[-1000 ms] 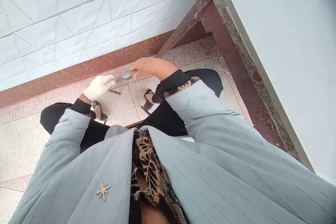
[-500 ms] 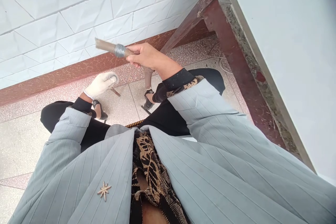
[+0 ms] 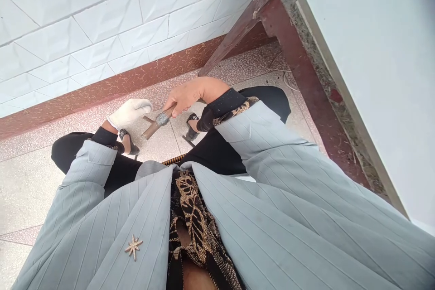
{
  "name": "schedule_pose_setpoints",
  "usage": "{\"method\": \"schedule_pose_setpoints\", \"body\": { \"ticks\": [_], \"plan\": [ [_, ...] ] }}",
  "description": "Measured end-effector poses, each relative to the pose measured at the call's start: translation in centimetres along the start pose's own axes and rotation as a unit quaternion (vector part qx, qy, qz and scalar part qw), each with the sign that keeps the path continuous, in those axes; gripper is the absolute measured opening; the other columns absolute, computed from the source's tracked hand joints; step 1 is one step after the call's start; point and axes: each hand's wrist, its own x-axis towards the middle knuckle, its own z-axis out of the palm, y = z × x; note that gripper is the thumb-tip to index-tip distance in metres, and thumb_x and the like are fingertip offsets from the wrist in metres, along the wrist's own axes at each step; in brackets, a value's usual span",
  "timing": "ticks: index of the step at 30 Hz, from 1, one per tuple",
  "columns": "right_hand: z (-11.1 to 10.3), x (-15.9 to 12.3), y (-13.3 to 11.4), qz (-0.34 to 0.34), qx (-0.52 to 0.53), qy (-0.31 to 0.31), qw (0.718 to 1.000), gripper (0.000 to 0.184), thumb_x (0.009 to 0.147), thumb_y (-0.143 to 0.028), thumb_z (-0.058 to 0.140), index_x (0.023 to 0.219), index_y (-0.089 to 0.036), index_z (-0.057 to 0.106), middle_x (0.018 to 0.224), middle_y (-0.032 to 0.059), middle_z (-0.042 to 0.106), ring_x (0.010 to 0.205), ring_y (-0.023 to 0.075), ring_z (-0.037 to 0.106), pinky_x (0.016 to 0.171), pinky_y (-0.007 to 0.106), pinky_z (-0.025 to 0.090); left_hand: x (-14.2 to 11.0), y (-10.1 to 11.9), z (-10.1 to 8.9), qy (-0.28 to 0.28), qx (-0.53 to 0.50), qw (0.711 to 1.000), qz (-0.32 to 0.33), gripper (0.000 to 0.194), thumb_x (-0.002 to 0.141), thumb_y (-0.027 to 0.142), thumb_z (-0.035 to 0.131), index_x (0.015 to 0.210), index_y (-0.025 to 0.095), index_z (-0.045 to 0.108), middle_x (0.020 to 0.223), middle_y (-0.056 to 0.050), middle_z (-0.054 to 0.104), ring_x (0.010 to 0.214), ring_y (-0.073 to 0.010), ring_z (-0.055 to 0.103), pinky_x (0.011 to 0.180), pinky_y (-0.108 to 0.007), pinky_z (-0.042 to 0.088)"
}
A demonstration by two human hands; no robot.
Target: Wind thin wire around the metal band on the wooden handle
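Observation:
My bare right hand [image 3: 190, 94] is closed around a brown stick [image 3: 149, 133] with a band of silvery wire [image 3: 162, 119] wound tightly round it. The stick's end slants down to the left, over the floor between my feet. My left hand [image 3: 127, 112] wears a white knitted glove, its fingers curled in. Whatever those fingers hold, if anything, is hidden. A thin brown rod [image 3: 147, 119] shows just below the gloved fingertips, close to the stick; whether the glove grips it I cannot tell.
A white tiled wall [image 3: 112, 13] with a reddish-brown skirting [image 3: 146, 74] stands ahead. At the right is a dark red wooden frame [image 3: 299, 63] under a pale flat top [image 3: 374, 54]. Dark shoes [image 3: 192, 128] rest on the speckled tile floor [image 3: 27, 181], beside a thin pale cable [image 3: 288, 82].
My right hand has come down, turning the wire-wound stick so its end points lower left, near my left hand. The gloved left hand has dropped very slightly.

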Motion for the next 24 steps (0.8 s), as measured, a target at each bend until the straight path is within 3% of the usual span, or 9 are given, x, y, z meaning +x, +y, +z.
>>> {"method": "schedule_pose_setpoints", "body": {
  "ticks": [2,4,6,9,12,15,18,21,24],
  "plan": [
    [-0.2,-0.3,0.2,-0.073,0.027,-0.045,0.996,0.033,0.097,-0.012,0.073,0.129,-0.011,0.079,0.072,-0.0053,0.061,0.063,0.0079,0.048,0.065,0.022,0.036,0.1,-0.7,0.2,0.028,-0.073,0.997,0.000,0.037,0.095,0.054,0.062,0.092,0.018,0.070,0.086,-0.004,0.069,0.080,-0.0179,0.063,0.077,-0.032,0.052],
    [-0.3,-0.6,0.3,-0.151,0.099,0.051,0.982,0.040,0.100,-0.022,0.072,0.140,-0.013,0.073,0.073,-0.0051,0.058,0.062,0.0083,0.045,0.063,0.022,0.035,0.2,-1.0,0.4,0.081,-0.163,0.983,0.002,0.042,0.094,0.061,0.065,0.090,0.019,0.066,0.079,-0.002,0.065,0.066,-0.0135,0.054,0.066,-0.029,0.048],
    [-0.3,-0.7,0.3,-0.182,0.175,0.173,0.952,0.041,0.105,-0.033,0.070,0.141,-0.013,0.070,0.075,-0.0030,0.058,0.064,0.0094,0.043,0.064,0.023,0.037,0.2,-0.6,0.5,0.137,-0.227,0.964,0.004,0.044,0.097,0.064,0.061,0.090,0.020,0.063,0.072,0.000,0.057,0.055,-0.0104,0.040,0.056,-0.027,0.041],
    [-0.4,-0.3,0.0,-0.108,0.209,0.321,0.918,0.038,0.110,-0.038,0.063,0.137,-0.013,0.070,0.082,0.0022,0.062,0.069,0.0122,0.048,0.067,0.026,0.040,0.0,0.9,0.2,0.143,-0.154,0.977,-0.018,0.033,0.100,0.050,0.056,0.092,0.020,0.065,0.065,0.002,0.050,0.057,-0.0122,0.042,0.058,-0.028,0.037],
    [-0.5,0.3,-0.2,0.007,0.070,0.385,0.920,0.030,0.105,-0.029,0.067,0.130,-0.013,0.075,0.090,0.0059,0.067,0.080,0.0171,0.058,0.074,0.030,0.042,-0.3,2.1,-0.2,0.110,0.007,0.994,-0.026,0.024,0.098,0.037,0.054,0.087,0.019,0.065,0.073,-0.001,0.060,0.070,-0.0153,0.054,0.071,-0.031,0.043],
    [-0.2,0.8,-0.1,0.074,-0.118,0.347,0.927,0.024,0.098,-0.023,0.073,0.120,-0.015,0.080,0.100,0.0082,0.073,0.095,0.0233,0.064,0.081,0.032,0.041,-0.5,2.3,-0.5,0.075,0.096,0.992,-0.026,0.024,0.096,0.035,0.052,0.085,0.019,0.066,0.082,-0.002,0.066,0.080,-0.0182,0.061,0.079,-0.034,0.045],
    [0.4,1.1,0.0,0.087,-0.201,0.250,0.943,0.020,0.097,-0.017,0.075,0.115,-0.015,0.083,0.100,0.0080,0.074,0.093,0.0218,0.064,0.079,0.032,0.037,-0.7,2.3,-0.5,0.046,0.136,0.989,-0.040,0.026,0.097,0.035,0.051,0.084,0.019,0.067,0.078,-0.002,0.064,0.077,-0.0184,0.059,0.075,-0.034,0.042],
    [0.8,1.2,0.0,0.057,-0.196,0.110,0.973,0.015,0.096,-0.009,0.073,0.107,-0.012,0.084,0.085,0.0045,0.071,0.078,0.0157,0.058,0.075,0.031,0.034,-0.9,2.3,-0.4,0.014,0.138,0.990,-0.038,0.026,0.096,0.035,0.052,0.083,0.019,0.067,0.077,-0.002,0.064,0.077,-0.0186,0.059,0.074,-0.033,0.042],
    [0.6,0.8,0.3,-0.022,-0.117,-0.005,0.993,0.015,0.095,-0.016,0.077,0.108,-0.013,0.084,0.074,-0.0008,0.065,0.070,0.0128,0.056,0.072,0.027,0.038,-1.1,1.9,-0.1,0.007,0.077,0.997,-0.024,0.024,0.094,0.037,0.055,0.088,0.019,0.069,0.083,-0.002,0.069,0.081,-0.0190,0.062,0.078,-0.034,0.045]
  ]
}}
